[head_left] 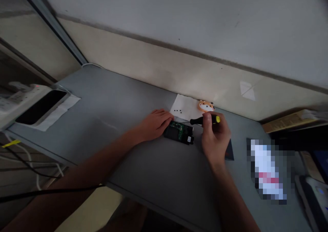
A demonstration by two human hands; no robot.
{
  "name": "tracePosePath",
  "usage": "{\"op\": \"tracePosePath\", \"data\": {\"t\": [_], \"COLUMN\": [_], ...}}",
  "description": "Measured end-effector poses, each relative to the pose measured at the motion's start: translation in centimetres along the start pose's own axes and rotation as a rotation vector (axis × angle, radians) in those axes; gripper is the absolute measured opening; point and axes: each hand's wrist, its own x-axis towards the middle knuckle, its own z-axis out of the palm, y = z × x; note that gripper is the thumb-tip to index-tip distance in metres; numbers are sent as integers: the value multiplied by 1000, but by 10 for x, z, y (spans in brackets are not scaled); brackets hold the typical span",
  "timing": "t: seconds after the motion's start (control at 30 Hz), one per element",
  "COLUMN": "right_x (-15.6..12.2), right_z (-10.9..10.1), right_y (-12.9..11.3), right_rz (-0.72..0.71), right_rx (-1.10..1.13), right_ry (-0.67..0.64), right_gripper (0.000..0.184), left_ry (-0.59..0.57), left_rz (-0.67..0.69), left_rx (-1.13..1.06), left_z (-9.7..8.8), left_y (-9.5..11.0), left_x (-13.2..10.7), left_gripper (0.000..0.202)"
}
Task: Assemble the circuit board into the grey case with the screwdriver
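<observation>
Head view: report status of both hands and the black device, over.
Left hand on small black device, green circuit board exposed. Right hand shut on black-and-yellow screwdriver. Black screws on white paper behind.

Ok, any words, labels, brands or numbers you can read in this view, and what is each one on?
No text reads clearly in this view.
Circuit board in the black device by the left hand: markings too small to read.
Screwdriver in the right hand: no print shows.
Package at far right: blurred out, unreadable.
Booklet by the wall: too blurred to read.
</observation>
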Motion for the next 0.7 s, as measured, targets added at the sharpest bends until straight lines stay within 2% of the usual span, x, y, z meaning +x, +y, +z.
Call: {"op": "tracePosePath", "data": {"t": [0.47,0.7], "right_x": [-2,-1], "right_z": [0,-4], "right_y": [1,-7], "right_rz": [-29,-91], "right_rx": [-35,-102], "right_ry": [-4,-71], "right_gripper": [29,26], "left_ry": [-17,-53], "left_rz": [64,72], "left_rx": [31,27], "left_z": [1,1], "left_y": [1,3], "left_x": [-1,-1], "left_gripper": [32,33]}}
